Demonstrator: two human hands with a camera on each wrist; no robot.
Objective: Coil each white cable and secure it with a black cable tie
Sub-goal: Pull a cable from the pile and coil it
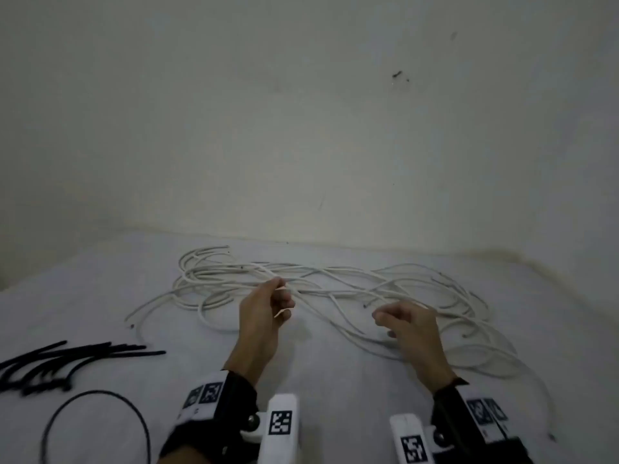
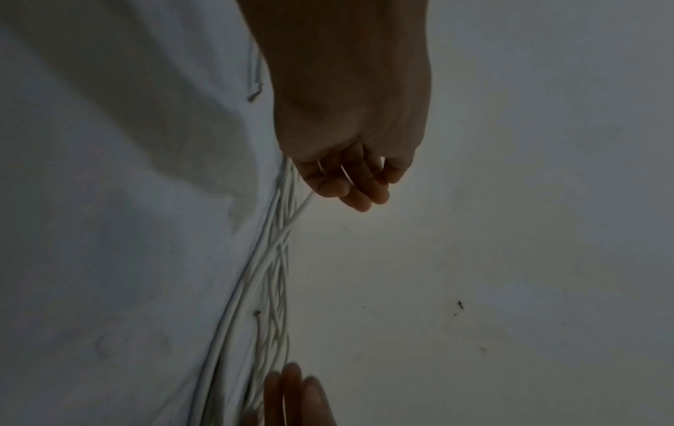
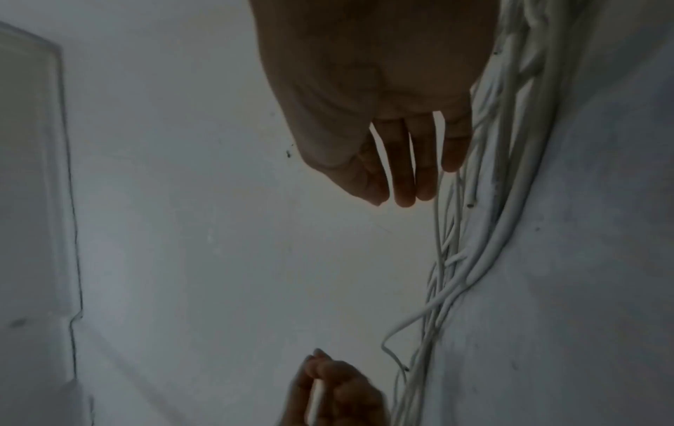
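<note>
Left hand point(image 1: 268, 304) pinching one white cable point(image 1: 264, 270) free of the white cable tangle point(image 1: 335, 289) at 12 o'clock for coiling; right hand point(image 1: 407, 321) loosely curled, empty, ready; black cable ties point(image 1: 67, 360) staged at 9 o'clock.

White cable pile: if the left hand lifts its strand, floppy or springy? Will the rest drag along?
Probably semi-stiff: the white cable lies in open, springy loops, not flat kinks. Strands cross heavily, so the one the left hand pinches will likely drag neighbours. It looks thin, probably light; loose ends may flick on the sheet.
</note>
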